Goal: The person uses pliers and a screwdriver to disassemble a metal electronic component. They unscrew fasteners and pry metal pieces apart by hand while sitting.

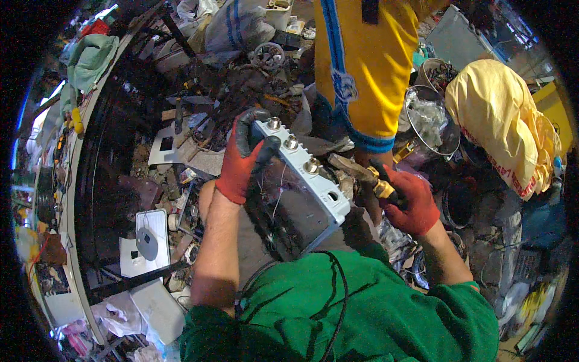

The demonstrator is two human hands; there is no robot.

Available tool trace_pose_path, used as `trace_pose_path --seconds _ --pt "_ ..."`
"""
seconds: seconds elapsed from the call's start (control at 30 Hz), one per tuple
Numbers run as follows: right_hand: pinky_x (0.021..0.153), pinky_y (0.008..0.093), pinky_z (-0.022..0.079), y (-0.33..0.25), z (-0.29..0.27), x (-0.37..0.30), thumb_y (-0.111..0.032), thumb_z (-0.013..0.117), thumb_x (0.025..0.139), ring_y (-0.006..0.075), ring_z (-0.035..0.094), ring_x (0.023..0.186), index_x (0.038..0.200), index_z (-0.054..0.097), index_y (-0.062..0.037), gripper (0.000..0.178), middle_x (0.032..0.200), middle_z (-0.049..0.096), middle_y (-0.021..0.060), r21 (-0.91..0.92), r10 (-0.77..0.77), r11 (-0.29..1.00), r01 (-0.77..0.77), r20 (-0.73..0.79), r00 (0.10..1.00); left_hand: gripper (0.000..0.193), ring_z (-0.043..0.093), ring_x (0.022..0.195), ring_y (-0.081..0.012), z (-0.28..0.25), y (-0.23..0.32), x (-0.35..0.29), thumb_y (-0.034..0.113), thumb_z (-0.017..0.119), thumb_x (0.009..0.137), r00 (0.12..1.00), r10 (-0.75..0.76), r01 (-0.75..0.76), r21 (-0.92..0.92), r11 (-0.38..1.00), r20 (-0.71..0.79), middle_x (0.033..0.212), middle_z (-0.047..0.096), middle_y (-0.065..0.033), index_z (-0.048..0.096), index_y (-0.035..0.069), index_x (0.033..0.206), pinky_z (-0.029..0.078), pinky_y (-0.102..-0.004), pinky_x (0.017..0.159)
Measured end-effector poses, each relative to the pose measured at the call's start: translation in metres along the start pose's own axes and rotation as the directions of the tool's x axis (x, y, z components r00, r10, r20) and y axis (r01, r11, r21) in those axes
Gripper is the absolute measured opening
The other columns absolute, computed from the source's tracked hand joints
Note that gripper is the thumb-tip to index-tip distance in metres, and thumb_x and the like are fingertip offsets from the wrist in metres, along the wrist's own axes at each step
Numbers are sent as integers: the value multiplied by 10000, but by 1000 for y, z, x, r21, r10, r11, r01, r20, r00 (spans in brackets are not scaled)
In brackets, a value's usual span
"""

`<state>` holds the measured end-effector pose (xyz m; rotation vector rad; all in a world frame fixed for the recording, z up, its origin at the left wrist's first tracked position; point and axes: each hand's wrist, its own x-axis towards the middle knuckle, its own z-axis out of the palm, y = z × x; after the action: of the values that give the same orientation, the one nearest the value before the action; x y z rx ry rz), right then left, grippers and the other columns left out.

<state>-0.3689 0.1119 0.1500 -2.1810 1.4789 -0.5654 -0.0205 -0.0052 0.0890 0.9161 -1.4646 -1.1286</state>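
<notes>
Green shirt (374,301) fills the nearest ground, just this side of the grey metal box (301,187), with a black cable (345,283) lying over the cloth. And the box is the centrepiece: dark face toward the wearer, three round metal connectors (292,143) lined up along its far edge. Left hand (243,158), in a red-and-black glove, has the box's upper-left end clamped, fingers over the edge, thumb against the dark face. Over to the box's right, the gloved right hand (410,202) is closed tight on a hammer-like tool (365,174), brown head leading.

Now the relation that looks decisive: the box's long axis slants from the left hand's grip down toward the lower right, so its free end lies nearer the right hand. The tool's head points left at that connector edge, just beside it; touching or apart, I can't tell. Beyond the box, another person's yellow trouser leg (374,78); left of it, a grey disc (146,243).
</notes>
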Motion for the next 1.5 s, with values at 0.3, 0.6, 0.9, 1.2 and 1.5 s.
trace_pose_path --seconds 0.3,0.6,0.9,1.2,1.5 --pt "1033 453 432 -22 -3 21 -32 704 680 437 534 1167 1308 495 -15 662 1190 596 230 -50 -97 995 92 -130 987 572 421 1332 -301 2 14 -12 181 652 905 997 19 3 275 961 -77 1448 404 -193 423 76 1419 337 -386 1107" --pt "1061 575 333 -21 -13 38 -48 693 640 492 411 1276 1151 550 -57 531 1170 586 201 -203 -312 929 309 19 950 566 292 1426 -407 4 29 -24 126 599 907 993 97 -116 477 871 65 1543 267 -230 423 100 1444 260 -460 1169" --pt "1047 617 297 -33 -36 56 -184 706 675 499 380 1289 1181 567 -102 531 1219 567 194 -168 -282 930 327 246 927 500 353 1388 -399 3 38 -21 198 599 920 988 134 -156 477 865 81 1495 341 -212 476 91 1392 288 -450 1152" --pt "1038 693 252 -55 -53 56 -292 725 668 507 338 1320 1266 548 -160 638 1306 513 203 -233 -253 906 354 373 893 466 362 1374 -378 2 32 -21 220 627 916 978 198 -204 435 877 60 1467 375 -194 524 86 1350 266 -452 1155" --pt "992 725 290 -73 -68 72 -338 728 634 510 363 1300 1324 509 -214 735 1330 490 200 -216 -240 890 402 527 815 407 387 1353 -362 7 41 -15 238 558 960 958 237 -285 540 792 159 1445 399 -185 556 79 1336 298 -436 1134"
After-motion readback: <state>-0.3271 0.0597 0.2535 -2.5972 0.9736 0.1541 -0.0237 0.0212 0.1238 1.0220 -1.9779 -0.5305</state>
